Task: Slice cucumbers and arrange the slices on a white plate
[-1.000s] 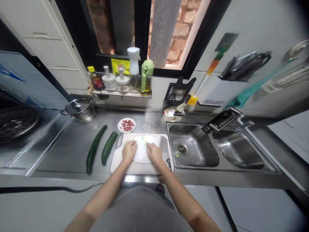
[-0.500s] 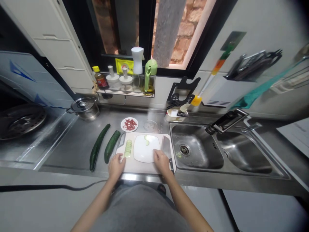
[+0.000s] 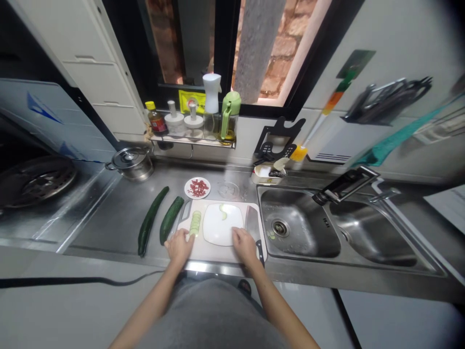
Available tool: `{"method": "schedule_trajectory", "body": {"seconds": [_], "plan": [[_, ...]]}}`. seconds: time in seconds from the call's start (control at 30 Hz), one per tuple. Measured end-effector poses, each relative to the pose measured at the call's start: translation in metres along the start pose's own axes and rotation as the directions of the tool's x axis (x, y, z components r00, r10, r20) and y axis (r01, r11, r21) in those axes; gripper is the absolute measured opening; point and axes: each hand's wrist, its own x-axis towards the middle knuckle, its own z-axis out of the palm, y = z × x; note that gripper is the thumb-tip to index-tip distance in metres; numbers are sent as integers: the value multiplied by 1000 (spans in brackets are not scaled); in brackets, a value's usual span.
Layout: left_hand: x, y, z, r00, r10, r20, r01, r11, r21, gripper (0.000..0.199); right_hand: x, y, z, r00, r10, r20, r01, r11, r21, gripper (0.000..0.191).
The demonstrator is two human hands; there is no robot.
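A white cutting board (image 3: 196,252) lies on the counter with a white square plate (image 3: 221,230) on it. Near the plate's far edge rest a few pale green cucumber slices (image 3: 223,213). Left of the plate runs a row of overlapping cucumber slices (image 3: 195,223). My left hand (image 3: 179,248) is at the near end of that row, thumb and fingers apart; whether it touches a slice I cannot tell. Over the plate's right edge, my right hand (image 3: 245,247) has its fingers curled together; what is between them is hidden. A knife (image 3: 259,247) lies at the board's right side, partly behind this hand.
Two whole cucumbers (image 3: 152,220) lie left of the board. Behind it stand a small plate of chopped red pieces (image 3: 197,188) and a clear dish (image 3: 228,190). A double sink (image 3: 298,223) is on the right, a lidded pot (image 3: 132,164) at the back left.
My left hand has moved right, closer to the near end of the slice row. The right hand stays at the plate's edge. The whole view has shifted slightly.
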Motion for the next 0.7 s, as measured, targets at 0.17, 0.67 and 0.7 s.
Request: {"method": "schedule_trajectory", "body": {"seconds": [0.17,0.67,0.7], "plan": [[-2,1,0,1000,5,-19,-6,999,-45,25,-2,3,1,999,-22,-39,22,1000,6,33],[-3,29,-17,996,-38,79,86,589,-803,34,-3,-1,-1,999,-6,-42,9,997,78,32],[-3,35,-22,995,-16,103,96,531,-842,35,-1,-3,-3,999,-7,-50,12,995,103,32]]}}
